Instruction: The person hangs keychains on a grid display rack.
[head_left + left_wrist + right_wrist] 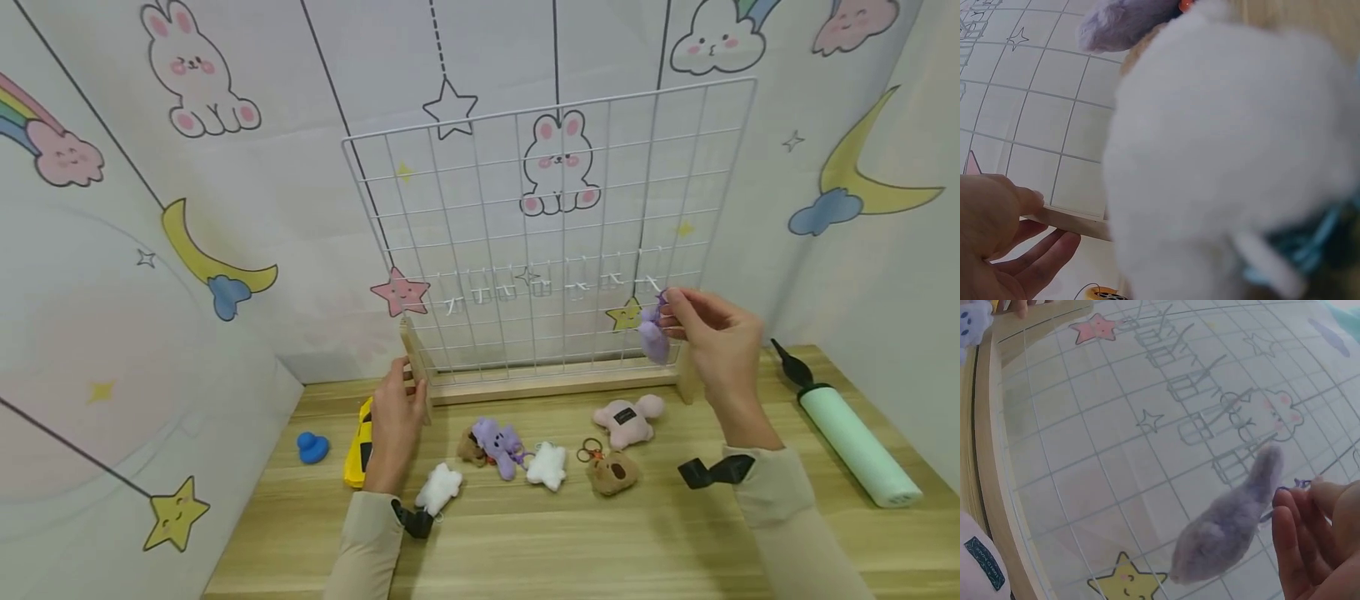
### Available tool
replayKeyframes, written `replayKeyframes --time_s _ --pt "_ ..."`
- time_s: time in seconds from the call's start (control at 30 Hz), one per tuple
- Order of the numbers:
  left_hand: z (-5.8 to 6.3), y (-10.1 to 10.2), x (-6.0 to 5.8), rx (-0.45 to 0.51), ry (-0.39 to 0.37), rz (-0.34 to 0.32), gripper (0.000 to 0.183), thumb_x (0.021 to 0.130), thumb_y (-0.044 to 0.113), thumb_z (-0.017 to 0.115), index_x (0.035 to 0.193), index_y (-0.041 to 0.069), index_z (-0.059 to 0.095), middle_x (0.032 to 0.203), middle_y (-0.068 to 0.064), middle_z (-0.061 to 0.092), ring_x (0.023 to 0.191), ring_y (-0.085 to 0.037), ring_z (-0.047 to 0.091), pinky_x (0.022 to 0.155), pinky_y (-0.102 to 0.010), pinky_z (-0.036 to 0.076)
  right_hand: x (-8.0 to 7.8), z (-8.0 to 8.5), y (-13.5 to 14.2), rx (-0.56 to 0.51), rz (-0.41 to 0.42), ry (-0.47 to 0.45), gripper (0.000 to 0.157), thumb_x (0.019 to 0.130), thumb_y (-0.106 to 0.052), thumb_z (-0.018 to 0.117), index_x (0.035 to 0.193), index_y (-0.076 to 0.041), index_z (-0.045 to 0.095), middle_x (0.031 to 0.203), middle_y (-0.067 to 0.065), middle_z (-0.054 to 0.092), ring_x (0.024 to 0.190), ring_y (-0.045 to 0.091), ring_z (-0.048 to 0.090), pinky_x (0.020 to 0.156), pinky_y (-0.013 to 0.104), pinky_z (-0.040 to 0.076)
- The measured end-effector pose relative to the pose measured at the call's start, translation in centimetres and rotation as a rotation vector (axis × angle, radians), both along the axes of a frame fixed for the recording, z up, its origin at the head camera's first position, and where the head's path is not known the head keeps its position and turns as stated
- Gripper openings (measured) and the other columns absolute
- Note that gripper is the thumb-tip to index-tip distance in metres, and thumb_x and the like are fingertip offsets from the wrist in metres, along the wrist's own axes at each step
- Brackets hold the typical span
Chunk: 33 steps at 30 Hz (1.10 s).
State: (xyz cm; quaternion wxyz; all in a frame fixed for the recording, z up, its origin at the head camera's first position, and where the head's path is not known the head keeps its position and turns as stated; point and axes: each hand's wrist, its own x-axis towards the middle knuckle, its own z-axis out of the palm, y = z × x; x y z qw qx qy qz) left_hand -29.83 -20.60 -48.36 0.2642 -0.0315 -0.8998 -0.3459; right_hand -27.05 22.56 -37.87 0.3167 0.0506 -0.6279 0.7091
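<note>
My right hand [720, 342] pinches the cord of a purple plush keychain [654, 340], which dangles in front of the wire grid panel [525, 208] close to the rightmost of several hooks. In the right wrist view the purple plush [1225, 531] hangs below the fingertips, its cord between thumb and finger. My left hand [397, 417] holds the left end of the wooden stand [416, 362] that carries the grid. The left wrist view shows thumb and fingers around the wood [1072, 222], while a blurred white plush [1229, 144] covers much of that view.
On the table before the grid lie a purple plush [495, 446], white plushes [547, 465], a brown plush [613, 473] and a pink plush [628, 419]. A blue duck [312, 447] and yellow toy car [360, 446] are left; a mint hand pump [858, 446] lies right.
</note>
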Motion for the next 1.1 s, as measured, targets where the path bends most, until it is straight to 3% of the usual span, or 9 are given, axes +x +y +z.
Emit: replayKeyframes --time_s 0.17,0.47,0.67,0.83,0.97,1.1 --pt "-0.1 0.2 0.0 0.004 0.003 0.0 0.044 0.104 0.014 0.074 0.144 0.003 0.059 0.125 -0.025 0.075 0.101 -0.038 0.082 0.08 -0.049 0.069 -0.2 -0.3 -0.1 -0.027 0.013 -0.004 0.034 0.096 -0.019 0.083 0.118 0.007 0.08 0.089 0.0 0.084 0.07 0.011 0.08 0.067 0.024 0.065" --pt "-0.2 0.1 -0.1 0.004 0.006 0.002 0.045 0.103 0.014 0.075 0.144 0.004 0.059 0.125 -0.025 0.076 0.1 -0.038 0.082 0.08 -0.049 0.069 -0.3 -0.8 0.3 0.093 0.017 -0.044 0.04 0.105 -0.021 0.073 0.14 -0.003 0.071 0.098 -0.005 0.084 0.071 0.007 0.079 0.064 0.02 0.064" --pt "-0.2 0.0 0.0 0.009 0.002 0.0 0.045 0.104 0.014 0.074 0.145 0.004 0.059 0.124 -0.024 0.076 0.101 -0.038 0.082 0.081 -0.049 0.069 0.2 -2.0 0.9 0.164 0.01 -0.065 0.029 0.106 -0.019 0.071 0.131 -0.004 0.07 0.095 -0.003 0.083 0.066 0.009 0.075 0.059 0.021 0.063" --pt "-0.2 0.1 -0.1 0.005 0.007 -0.004 0.045 0.103 0.014 0.075 0.144 0.005 0.059 0.124 -0.025 0.076 0.1 -0.038 0.082 0.08 -0.049 0.069 0.8 -4.6 2.2 0.343 0.028 -0.132 0.029 0.108 -0.024 0.068 0.13 -0.005 0.069 0.095 -0.011 0.08 0.07 0.008 0.075 0.06 0.023 0.063" --pt "-0.3 0.1 -0.2 0.002 0.006 0.004 0.045 0.104 0.014 0.075 0.145 0.004 0.059 0.124 -0.025 0.076 0.1 -0.039 0.082 0.08 -0.05 0.069 0.8 -7.2 3.3 0.545 0.081 -0.214 0.032 0.108 -0.027 0.07 0.128 -0.003 0.072 0.103 0.003 0.081 0.08 0.004 0.075 0.065 0.023 0.064" --pt "-0.3 0.2 -0.1 0.002 0.0 0.014 0.046 0.104 0.015 0.074 0.146 0.005 0.058 0.125 -0.024 0.076 0.102 -0.038 0.082 0.081 -0.05 0.069 0.3 -9.4 4.1 0.736 0.118 -0.248 0.025 0.105 -0.025 0.073 0.122 -0.007 0.079 0.11 0.014 0.082 0.087 -0.003 0.07 0.073 0.016 0.06"
